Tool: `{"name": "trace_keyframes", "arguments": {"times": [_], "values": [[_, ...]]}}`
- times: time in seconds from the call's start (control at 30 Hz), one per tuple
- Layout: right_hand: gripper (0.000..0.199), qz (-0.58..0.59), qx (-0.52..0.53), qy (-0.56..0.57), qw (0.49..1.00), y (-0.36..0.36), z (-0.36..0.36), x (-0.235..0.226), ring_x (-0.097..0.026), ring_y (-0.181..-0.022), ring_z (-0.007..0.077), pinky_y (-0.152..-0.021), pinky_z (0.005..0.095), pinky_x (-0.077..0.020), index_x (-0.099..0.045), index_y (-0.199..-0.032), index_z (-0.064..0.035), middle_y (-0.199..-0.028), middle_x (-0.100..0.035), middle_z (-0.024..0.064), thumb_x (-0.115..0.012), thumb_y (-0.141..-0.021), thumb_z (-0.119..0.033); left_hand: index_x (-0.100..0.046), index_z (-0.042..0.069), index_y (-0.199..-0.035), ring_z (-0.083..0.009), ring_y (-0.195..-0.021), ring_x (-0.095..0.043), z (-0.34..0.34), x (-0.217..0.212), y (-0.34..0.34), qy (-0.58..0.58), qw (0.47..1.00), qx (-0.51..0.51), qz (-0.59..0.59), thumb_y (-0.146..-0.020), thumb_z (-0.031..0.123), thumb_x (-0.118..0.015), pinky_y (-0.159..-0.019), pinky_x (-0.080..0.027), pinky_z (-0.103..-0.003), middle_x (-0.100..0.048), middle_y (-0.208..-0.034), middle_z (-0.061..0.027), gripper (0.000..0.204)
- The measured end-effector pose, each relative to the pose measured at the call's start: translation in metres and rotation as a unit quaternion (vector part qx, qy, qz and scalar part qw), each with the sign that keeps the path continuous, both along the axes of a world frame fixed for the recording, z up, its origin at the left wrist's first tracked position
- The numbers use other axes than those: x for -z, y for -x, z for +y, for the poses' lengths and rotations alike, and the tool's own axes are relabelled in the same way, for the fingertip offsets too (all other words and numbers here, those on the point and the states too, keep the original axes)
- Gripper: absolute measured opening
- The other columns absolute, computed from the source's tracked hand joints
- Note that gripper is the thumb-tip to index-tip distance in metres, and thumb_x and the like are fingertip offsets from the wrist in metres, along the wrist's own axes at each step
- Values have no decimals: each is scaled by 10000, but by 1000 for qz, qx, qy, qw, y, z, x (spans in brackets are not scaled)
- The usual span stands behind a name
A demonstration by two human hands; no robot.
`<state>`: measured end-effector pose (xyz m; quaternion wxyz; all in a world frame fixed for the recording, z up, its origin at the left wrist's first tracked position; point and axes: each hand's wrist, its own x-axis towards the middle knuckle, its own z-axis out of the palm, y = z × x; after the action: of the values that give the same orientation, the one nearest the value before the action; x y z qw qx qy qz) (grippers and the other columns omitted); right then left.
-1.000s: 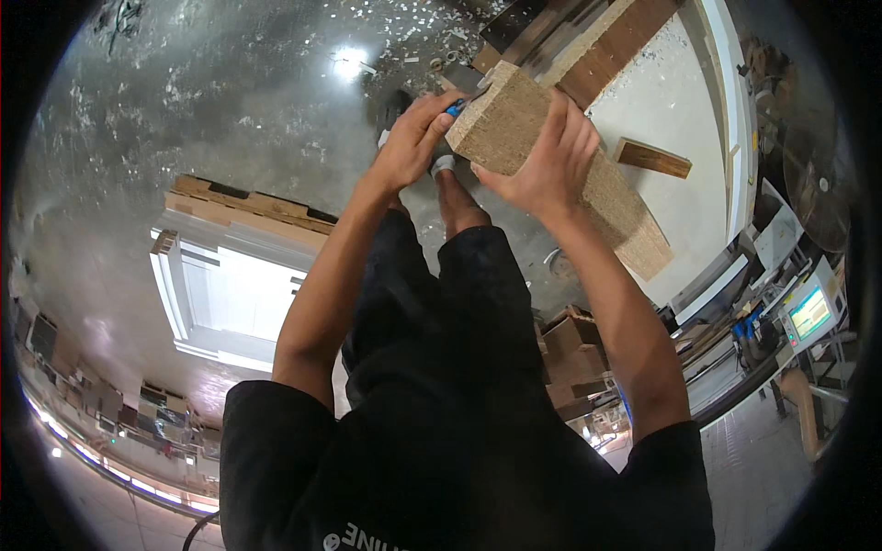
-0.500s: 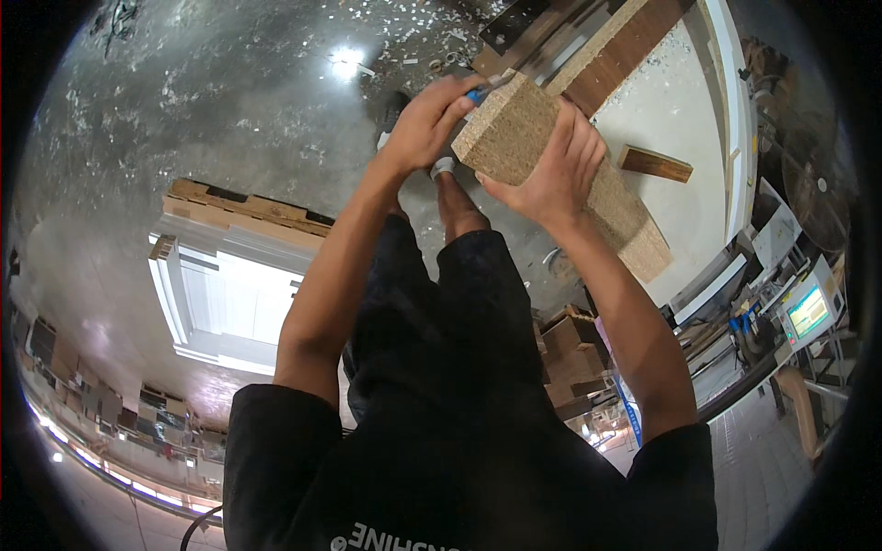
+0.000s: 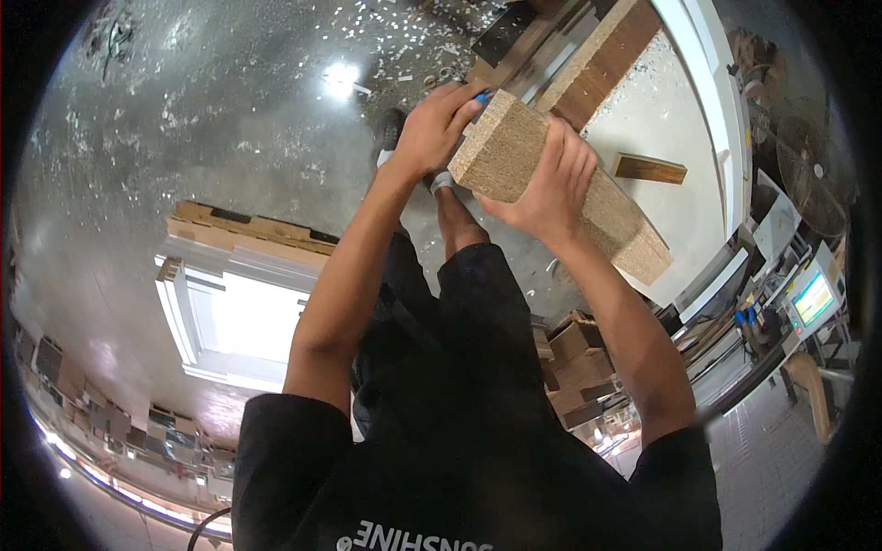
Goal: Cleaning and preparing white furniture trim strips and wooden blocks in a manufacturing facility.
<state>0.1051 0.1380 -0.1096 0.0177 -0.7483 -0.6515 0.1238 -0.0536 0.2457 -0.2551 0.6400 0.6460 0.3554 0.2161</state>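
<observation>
left hand (image 3: pixel 439 124) gripped board (image 3: pixel 514 147) end with blue tool (image 3: pixel 481 95) | right hand (image 3: pixel 547 184) clasped board side | floor (image 3: pixel 211 119) open left

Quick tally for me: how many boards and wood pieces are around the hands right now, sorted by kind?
Particleboard plank, held by the left hand and right hand: 1
Dark brown board on the white table: 1
Small brown wood block on the table: 1
Wooden pallet on the floor: 1
Total: 4
</observation>
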Motion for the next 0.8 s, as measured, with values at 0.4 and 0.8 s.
{"name": "trace_keyframes", "arguments": {"times": [0.4,0.8], "values": [[1347,27,45,36,998,-3,-2,-7,-429,-1358,464,-1152,609,-283,-281,-1589,14,-1480,-446,250,-961,-583,-570,-597,30,-1517,-157,-1036,-613,-28,-2,47,213,975,-60,-29,-1162,332,-532,-964,-512,-324,-683,-1182,-61,471],[1394,85,78,35,993,4,-13,-5,-325,-1517,511,-1288,657,-165,-235,-1650,48,-1630,-341,306,-890,-652,-672,-601,17,-1503,-313,-1220,-659,14,-94,102,-81,987,-52,127,-1166,278,-450,-1069,-501,-419,-665,-1395,-195,453]]}}
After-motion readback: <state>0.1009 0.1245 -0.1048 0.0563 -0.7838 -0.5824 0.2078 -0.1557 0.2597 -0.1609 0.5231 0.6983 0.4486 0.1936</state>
